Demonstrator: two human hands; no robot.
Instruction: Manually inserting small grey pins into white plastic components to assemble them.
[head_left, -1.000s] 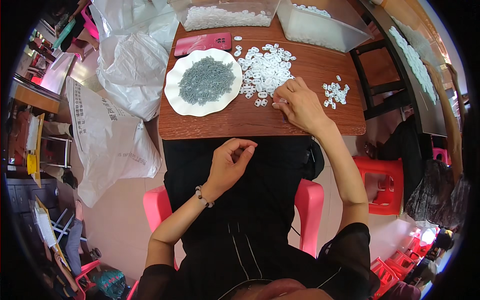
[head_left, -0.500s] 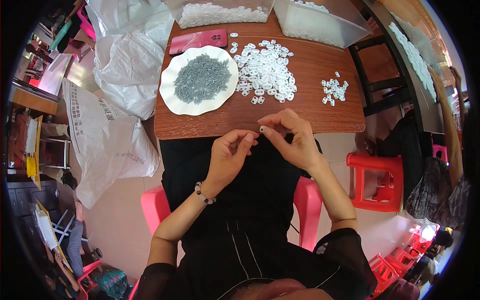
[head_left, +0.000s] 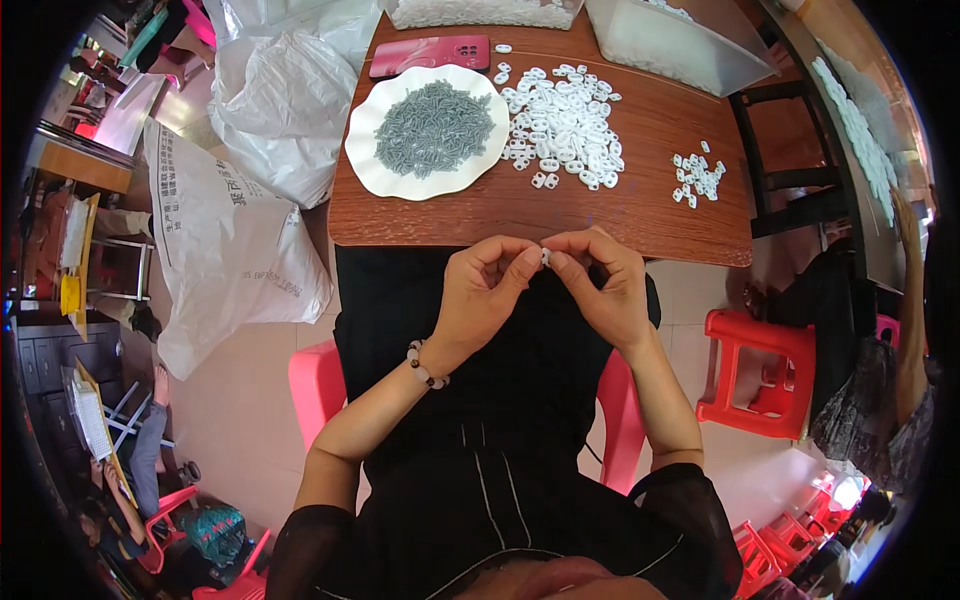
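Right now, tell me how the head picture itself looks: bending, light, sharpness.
Head view: a fisheye circle with black corners; the wooden table edge bows, and things squeeze toward the rim. Light is even and soft, with a mild sheen on the tabletop. The left hand, right hand and small white piece are sharp; the rim is softer.

Plate (head_left: 372,165) on table (head_left: 620,215) left; loose clips (head_left: 560,125) right of it; phone (head_left: 430,55) behind plate.

Bare wooden table (head_left: 640,215) strip before the white plate (head_left: 372,170)
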